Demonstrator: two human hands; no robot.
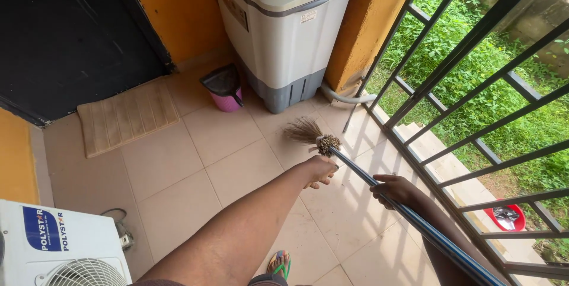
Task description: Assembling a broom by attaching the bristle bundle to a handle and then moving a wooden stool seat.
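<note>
Our left hand (320, 171) grips broom handle (409, 215) low, near bristle head (308, 132); right hand (396, 190) wraps handle higher for leverage. Bristles angled down onto tiled floor (178, 179) near washing machine (284, 31) and railing edge (474, 84). Pink bin (225, 89) beside machine.

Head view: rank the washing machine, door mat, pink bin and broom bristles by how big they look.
1. Washing machine
2. Door mat
3. Pink bin and broom bristles: look alike, and the bristles sit nearer the camera, so unranked.

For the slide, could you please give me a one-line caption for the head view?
Both hands, left hand and right hand, grip a long-handled broom over the tiled floor beside a washing machine.
</note>
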